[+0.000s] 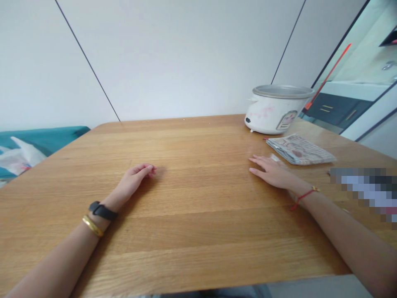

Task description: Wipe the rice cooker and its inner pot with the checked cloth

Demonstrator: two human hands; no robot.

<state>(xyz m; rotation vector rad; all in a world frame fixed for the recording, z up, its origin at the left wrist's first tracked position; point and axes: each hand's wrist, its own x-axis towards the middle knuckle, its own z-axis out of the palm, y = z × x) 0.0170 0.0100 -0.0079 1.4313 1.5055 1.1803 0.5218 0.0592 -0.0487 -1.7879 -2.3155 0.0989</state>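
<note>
A folded checked cloth [300, 150] lies flat near the right edge of a light wooden table [186, 145], toward the far right corner, its pattern grey and white with a darker reddish patch. The right hand [273, 171] rests palm down just beside the cloth's near left end, fingers slightly apart and pointing left, holding nothing. A small white scrap [274, 158], too small to identify, sits against the top of that hand, between it and the cloth. A red string bracelet [302, 198] circles the right wrist. The left hand [135, 180] lies well apart, near the middle of the table, on its side with the fingers loosely curled together around nothing. A black wristband [102, 211] and a gold bangle [92, 225] circle the left wrist. A white rice cooker [276, 111], its lid off and a metal inner pot [283, 91] showing at the top, stands near the far edge, just behind the cloth. A blurred patch [362, 192] hides something at the right edge, near the right forearm. Past the far left corner are a teal upholstered seat [40, 140] and a white plastic bag [18, 159]. A white wall [186, 54] rises behind the table, and a dark cabinet [338, 109] with gold handles shows past the far right corner.
</note>
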